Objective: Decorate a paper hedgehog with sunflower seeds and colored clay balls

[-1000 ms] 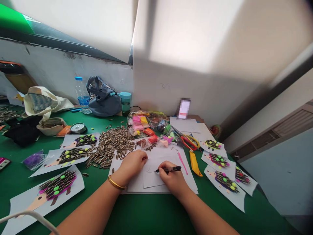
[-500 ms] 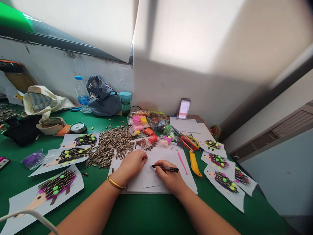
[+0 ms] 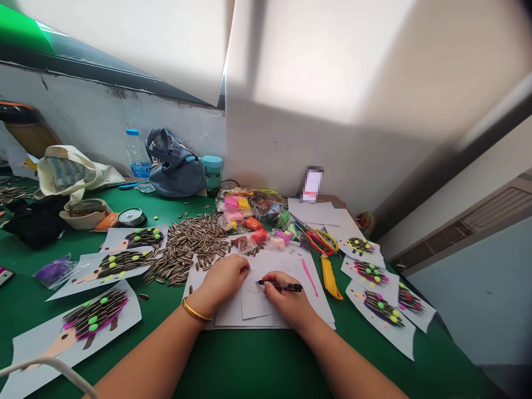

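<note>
My right hand (image 3: 288, 305) is closed around a black pen (image 3: 286, 286), its tip on a small white sheet of paper (image 3: 253, 307). A thin curved line shows near the tip. With fingers curled inward, my left hand (image 3: 224, 277) presses on the sheet's upper left edge; its fingertips are partly hidden. Beneath lie larger white sheets (image 3: 228, 316). A pink strip (image 3: 310, 277) rests on them to the right of the pen. Beyond my left hand spreads a pile of sunflower seeds (image 3: 187, 244), some lying on the paper's edge.
Bagged coloured clay (image 3: 251, 221) sits behind the paper. Scissors (image 3: 322, 242) and a yellow-handled cutter (image 3: 331, 277) lie right. Hedgehog pictures (image 3: 112, 332) flank both sides. A bottle (image 3: 139, 160), a blue bag (image 3: 177, 172), a cup (image 3: 213, 172) and a phone (image 3: 312, 185) stand along the wall.
The whole view has shifted very slightly. Both hands hold their places, the pen tip staying on the small sheet near the drawn line.
</note>
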`<state>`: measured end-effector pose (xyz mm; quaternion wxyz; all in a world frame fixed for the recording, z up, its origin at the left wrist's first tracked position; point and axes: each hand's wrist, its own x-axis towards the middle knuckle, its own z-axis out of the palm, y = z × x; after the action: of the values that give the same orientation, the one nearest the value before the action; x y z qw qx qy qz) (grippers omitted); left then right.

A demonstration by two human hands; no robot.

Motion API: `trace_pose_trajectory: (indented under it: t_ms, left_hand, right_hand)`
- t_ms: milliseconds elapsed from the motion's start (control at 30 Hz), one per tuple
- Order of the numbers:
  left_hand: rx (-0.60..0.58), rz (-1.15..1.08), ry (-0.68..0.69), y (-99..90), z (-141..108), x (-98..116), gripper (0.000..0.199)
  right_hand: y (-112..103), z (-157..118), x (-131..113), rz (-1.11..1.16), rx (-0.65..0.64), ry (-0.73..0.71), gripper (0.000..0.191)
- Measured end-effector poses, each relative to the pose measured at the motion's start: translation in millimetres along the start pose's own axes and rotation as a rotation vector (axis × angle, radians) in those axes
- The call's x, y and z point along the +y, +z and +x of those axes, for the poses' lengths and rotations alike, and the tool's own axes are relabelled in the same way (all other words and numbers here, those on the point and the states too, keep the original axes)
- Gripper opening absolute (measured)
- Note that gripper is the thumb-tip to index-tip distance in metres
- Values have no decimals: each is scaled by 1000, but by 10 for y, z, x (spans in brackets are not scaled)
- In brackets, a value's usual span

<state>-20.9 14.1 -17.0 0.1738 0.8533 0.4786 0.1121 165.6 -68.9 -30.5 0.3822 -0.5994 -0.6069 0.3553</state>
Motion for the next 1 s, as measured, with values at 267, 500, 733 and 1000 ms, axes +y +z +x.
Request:
trace_pose_trajectory:
  t_ms: [267,500,733,1000]
  left_hand:
    - [-15,1,-7,-23,-2,16,22]
    - [2,2,5,-10,-10,1,21]
    - [-7,-1,2,-14,-8,7,21]
    - [-16,-4,-11,-21,-6,12,22]
  right_hand:
    - [-26,-2,-12,-16,39,-9,18]
    - [-38,-13,-43,-8,56,-11,16]
    - [-40,-9,-31,-20,55,-18,15]
    - [-39,-6,-44,-26,46,-9,15]
